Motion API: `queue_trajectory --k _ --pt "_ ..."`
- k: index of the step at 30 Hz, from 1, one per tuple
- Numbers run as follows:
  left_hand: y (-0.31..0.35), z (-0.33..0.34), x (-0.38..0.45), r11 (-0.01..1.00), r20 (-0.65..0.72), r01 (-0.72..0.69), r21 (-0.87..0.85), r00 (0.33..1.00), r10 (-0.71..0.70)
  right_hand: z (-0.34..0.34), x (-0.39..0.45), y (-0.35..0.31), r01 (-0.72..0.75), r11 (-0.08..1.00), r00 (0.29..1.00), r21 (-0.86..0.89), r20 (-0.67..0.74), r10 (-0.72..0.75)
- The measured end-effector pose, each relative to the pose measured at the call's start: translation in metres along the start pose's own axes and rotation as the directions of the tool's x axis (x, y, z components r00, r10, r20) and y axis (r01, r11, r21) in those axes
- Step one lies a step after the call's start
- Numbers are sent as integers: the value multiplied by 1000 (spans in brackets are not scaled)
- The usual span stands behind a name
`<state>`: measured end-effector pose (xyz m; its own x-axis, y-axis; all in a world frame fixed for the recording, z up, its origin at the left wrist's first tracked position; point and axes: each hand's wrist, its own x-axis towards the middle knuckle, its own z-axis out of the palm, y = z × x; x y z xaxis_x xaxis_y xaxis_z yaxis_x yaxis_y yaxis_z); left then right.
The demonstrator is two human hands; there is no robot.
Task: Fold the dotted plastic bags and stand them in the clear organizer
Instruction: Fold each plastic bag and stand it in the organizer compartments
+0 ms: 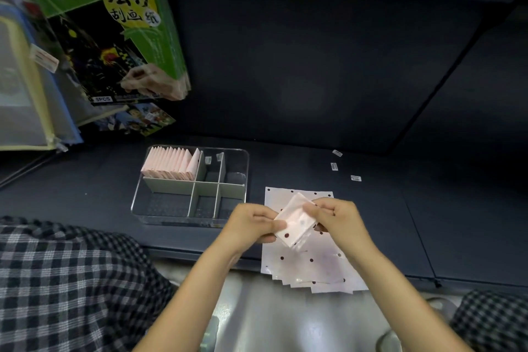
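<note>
Checked fabric (65,280) fills the near left corner; a second patch (491,320) sits at the near right. Both bare forearms run up from the bottom edge to the middle.

Shelf (314,160): dark, flat, wide, with a dark back panel behind it. Green packs (114,23) hang at upper left, with a yellow-edged folder (25,94) further left.

Organizer (190,188): clear, on the shelf left of centre, split by grey dividers. Its far-left compartment holds a row of folded pink bags (168,164) standing on edge, packed side by side. The other compartments show only their floor.

Stack (308,263) of flat dotted bags: lies just right of the organizer, near edges fanned and overhanging the shelf front.

Left hand (251,226): fingers curled, thumb pinching the left edge of a folded bag (295,221).
Right hand (334,217): fingers curled, pinching the same bag at its right edge.
The bag is held above the stack, tilted, one dark dot visible near its lower corner.

Three small white labels (334,166) lie loose on the shelf to the right rear.
</note>
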<state>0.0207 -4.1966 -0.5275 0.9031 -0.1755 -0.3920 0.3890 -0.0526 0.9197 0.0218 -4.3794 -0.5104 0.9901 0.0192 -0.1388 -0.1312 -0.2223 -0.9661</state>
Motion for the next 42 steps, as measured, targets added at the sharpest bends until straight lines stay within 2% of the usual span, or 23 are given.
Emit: queue_trajectory --k 3,5,10,14,18,23,26,29,31,33,35,36,38,40,42 --pt "-8 4 2 984 -130 21 -179 991 -45 17 -3 10 -124 978 991 167 -24 130" --pt "-14 6 4 966 -189 29 -256 979 -79 30 -6 16 -149 980 989 132 2 150" --pt "-19 1 8 965 -232 21 -262 969 -84 41 -4 22 -120 993 992 -4 -33 119" --pt "-19 -6 10 957 -312 -25 -288 948 -69 46 4 24 -134 991 990 12 39 134" --pt "-23 -10 12 974 -363 -65 -216 931 -18 54 12 32 -186 978 980 96 85 178" --pt "-27 -23 17 967 -403 -93 -236 915 -10 64 16 43 -203 978 953 -46 219 208" --pt "-32 -32 20 944 -460 -108 -313 887 -50 72 18 42 -221 975 937 -17 274 217" --pt "-39 -40 23 897 -491 -106 -429 861 -133 85 22 42 -215 977 957 -12 199 213" --pt "-43 -49 29 890 -517 -122 -439 844 -139 97 28 43 -226 973 965 -33 127 229" --pt "-48 -61 35 928 -584 -160 -336 809 -72 111 36 43 -203 973 973 -111 88 214" --pt "-59 -76 38 986 -674 -138 -93 738 40 127 49 39 -143 969 986 -200 51 156" --pt "-65 -85 40 995 -712 -58 83 695 100 137 56 36 -109 963 992 -246 32 120" --pt "-80 -99 40 922 -737 130 366 645 202 157 70 32 -51 929 998 -366 11 60" --pt "-93 -107 41 859 -705 220 462 679 205 176 83 30 -24 867 1000 -498 6 31" --pt "-103 -108 41 835 -652 228 500 734 190 192 92 31 -17 809 1000 -587 7 26"
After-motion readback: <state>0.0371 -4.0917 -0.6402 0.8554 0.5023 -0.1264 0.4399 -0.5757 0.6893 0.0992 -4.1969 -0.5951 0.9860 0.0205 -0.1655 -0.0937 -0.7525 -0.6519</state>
